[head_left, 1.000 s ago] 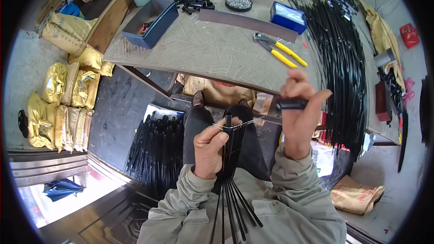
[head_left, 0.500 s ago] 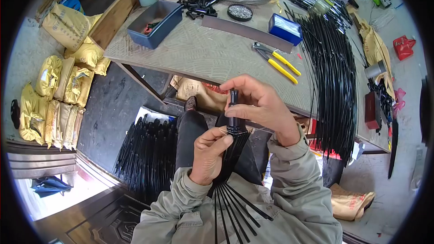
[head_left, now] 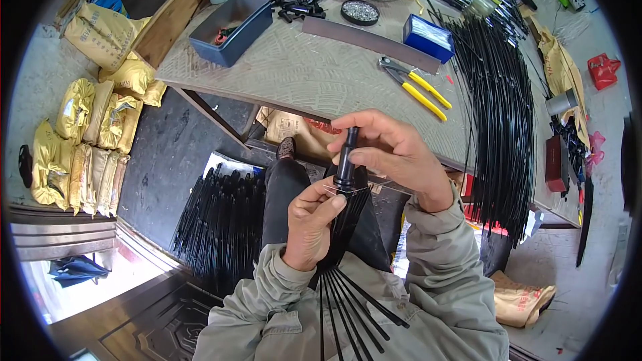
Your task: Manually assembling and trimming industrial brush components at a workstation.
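Note:
Over my lap I hold a black umbrella frame, its thin ribs fanned out toward my body. My left hand is closed around the upper end of the ribs, thumb and forefinger pinching just below the collar. A thin wire sticks out on both sides there. Above the collar rises a black stepped tube, tilted slightly to the right. Thumb and curled fingers of my right hand grip this tube from the right side.
On the table ahead lie yellow-handled cutters, a blue-grey bin, a dish of small metal pieces and a blue box. Long black ribs hang over its right edge. More bundled frames stand on the floor left of my leg.
The tube has gone from nearly upright to leaning right, and more of it shows below my right thumb. Both hands keep their hold. The whole view has shifted slightly.

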A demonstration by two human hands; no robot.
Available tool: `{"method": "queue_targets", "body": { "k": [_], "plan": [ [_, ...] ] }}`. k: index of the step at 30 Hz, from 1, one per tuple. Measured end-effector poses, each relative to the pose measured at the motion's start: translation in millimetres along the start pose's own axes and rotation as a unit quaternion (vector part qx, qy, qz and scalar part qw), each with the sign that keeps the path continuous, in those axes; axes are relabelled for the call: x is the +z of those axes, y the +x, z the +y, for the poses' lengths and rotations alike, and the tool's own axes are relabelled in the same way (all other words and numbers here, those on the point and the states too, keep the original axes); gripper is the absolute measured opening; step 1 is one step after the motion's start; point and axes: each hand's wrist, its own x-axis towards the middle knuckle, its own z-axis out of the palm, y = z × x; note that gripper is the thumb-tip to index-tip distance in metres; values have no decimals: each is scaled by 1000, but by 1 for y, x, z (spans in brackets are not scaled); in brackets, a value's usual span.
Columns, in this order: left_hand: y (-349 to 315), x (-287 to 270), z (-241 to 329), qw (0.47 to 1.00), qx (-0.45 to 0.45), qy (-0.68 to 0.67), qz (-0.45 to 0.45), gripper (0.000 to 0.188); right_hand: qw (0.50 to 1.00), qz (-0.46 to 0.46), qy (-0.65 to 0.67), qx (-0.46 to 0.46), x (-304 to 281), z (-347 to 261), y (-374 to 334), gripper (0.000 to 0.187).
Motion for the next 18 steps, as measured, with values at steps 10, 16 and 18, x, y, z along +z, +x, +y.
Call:
{"method": "queue_targets", "body": {
  "k": [10,16,18],
  "plan": [
    [-1,1,2,1000,-2,-2,8,28,997,-38,56,-34,0,7,0,33],
    [0,1,5,1000,-6,-5,3,29,999,-38,15,-24,4,-2,0,32],
    [-1,2,6,1000,-5,-6,-3,29,999,-46,20,-20,4,-4,0,32]
  ]
}}
